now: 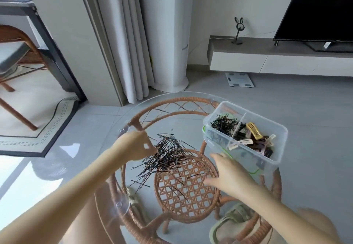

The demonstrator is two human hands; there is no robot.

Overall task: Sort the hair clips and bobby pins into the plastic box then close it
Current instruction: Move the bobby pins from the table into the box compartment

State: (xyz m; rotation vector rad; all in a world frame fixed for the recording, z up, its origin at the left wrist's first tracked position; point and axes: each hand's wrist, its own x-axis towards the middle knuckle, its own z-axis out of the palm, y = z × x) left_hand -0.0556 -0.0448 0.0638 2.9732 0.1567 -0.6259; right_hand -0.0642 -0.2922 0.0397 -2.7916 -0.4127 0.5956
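Bobby pins (168,155) lay just right of the left grip (136,145), which pinched some. Right grip (229,175) hung spread, empty, beside the plastic box (279,148).

home living room, television (321,8), curtains (126,39), rattan table (172,110)

Grey tile floor (305,110), white curtain (126,33), television (321,8) on low cabinet (267,60).

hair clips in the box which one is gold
The gold clip lies in the box, at the far end of the clip section beside the divider; the others there are cream, brown, black or pink.
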